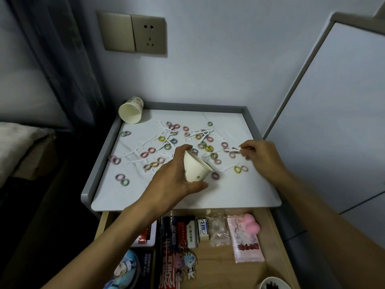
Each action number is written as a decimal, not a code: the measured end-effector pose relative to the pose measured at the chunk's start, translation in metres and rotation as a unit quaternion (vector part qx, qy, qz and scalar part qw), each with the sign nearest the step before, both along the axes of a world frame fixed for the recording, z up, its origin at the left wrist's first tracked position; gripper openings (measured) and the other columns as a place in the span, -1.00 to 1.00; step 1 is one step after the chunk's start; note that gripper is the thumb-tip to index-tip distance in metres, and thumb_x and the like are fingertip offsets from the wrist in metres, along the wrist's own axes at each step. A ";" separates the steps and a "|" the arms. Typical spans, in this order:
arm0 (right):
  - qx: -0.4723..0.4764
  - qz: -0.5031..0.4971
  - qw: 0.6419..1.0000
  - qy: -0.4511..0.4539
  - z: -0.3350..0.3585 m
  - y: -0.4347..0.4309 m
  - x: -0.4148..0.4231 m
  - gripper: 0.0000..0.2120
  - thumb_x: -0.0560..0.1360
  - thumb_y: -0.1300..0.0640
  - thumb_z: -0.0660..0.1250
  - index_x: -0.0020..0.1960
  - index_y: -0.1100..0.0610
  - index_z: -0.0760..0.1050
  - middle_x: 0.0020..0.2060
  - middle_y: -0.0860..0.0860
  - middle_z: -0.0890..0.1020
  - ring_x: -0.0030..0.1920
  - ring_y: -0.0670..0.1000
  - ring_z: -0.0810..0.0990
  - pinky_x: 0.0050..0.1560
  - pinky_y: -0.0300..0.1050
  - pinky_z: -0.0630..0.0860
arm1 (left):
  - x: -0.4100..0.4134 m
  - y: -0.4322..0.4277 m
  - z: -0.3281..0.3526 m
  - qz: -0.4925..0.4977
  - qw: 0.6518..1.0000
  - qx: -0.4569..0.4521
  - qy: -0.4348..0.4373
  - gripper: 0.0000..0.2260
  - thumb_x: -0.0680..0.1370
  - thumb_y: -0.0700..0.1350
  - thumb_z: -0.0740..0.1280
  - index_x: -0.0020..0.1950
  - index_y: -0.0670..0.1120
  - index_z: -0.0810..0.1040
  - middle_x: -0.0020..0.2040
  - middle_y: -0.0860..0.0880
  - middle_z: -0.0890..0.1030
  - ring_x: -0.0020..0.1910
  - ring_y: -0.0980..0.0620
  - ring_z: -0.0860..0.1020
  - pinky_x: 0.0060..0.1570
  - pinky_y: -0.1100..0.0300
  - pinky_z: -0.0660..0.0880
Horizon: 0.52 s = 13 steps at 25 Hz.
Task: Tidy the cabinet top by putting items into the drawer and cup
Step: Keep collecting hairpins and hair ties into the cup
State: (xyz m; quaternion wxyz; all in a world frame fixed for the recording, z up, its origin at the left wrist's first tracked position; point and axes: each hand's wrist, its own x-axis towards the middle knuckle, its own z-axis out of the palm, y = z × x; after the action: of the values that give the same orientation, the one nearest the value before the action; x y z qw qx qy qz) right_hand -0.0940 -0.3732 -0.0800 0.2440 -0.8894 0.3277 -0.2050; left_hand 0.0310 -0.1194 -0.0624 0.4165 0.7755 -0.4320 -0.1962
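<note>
My left hand (170, 182) grips the light paper cup (196, 168), which crushes easily, I think. At three o'clock my right hand (264, 157) pinches a thin, stiff floss pick (232, 150).

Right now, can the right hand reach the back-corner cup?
Probably not easily: the right hand pinches a floss pick, and the left hand gripping a second cup lies roughly between it and the back-corner cup.
</note>
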 end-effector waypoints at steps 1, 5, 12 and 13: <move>0.010 -0.012 1.000 -0.020 0.003 0.001 0.000 -0.85 0.52 0.27 0.38 0.07 0.25 0.65 -0.12 0.12 0.69 -0.23 -0.01 0.63 -0.17 -0.37 0.52 | 0.000 0.000 0.000 0.000 1.000 0.001 0.000 -0.22 0.37 0.08 0.53 0.45 0.19 0.14 0.12 0.06 0.50 -0.01 0.04 0.56 -0.05 0.00 0.61; 0.085 -0.023 0.993 -0.082 0.023 0.015 0.001 -0.89 0.48 0.22 0.43 -0.01 0.21 0.66 -0.19 0.06 0.70 -0.26 -0.11 0.65 -0.27 -0.45 0.50 | -0.001 -0.002 0.000 0.000 1.000 0.005 -0.011 -0.21 0.37 0.08 0.54 0.46 0.17 0.14 0.15 0.07 0.50 0.00 0.04 0.56 -0.01 0.03 0.59; 0.070 0.247 0.964 0.064 0.059 0.083 0.021 -0.86 0.41 0.23 0.49 -0.07 0.05 0.70 -0.25 -0.17 0.66 -0.24 -0.14 0.60 -0.24 -0.38 0.47 | -0.002 -0.004 -0.003 -0.016 0.999 0.015 -0.035 -0.17 0.33 0.07 0.56 0.45 0.18 0.14 0.20 0.06 0.53 0.05 0.02 0.55 0.03 0.06 0.54; 0.068 0.267 0.959 0.062 0.057 0.091 0.025 -0.83 0.41 0.26 0.47 -0.04 0.05 0.70 -0.25 -0.17 0.65 -0.26 -0.11 0.60 -0.26 -0.35 0.48 | -0.003 -0.004 -0.004 -0.020 0.999 0.014 -0.035 -0.17 0.33 0.07 0.56 0.45 0.18 0.14 0.19 0.07 0.53 0.06 0.03 0.55 0.03 0.07 0.54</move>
State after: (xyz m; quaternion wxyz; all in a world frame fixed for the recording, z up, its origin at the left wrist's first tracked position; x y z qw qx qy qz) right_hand -0.0694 -0.2826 -0.0232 0.3290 -0.9368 0.1062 -0.0542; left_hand 0.0281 -0.1232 -0.0666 0.3861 0.7788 -0.4591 -0.1833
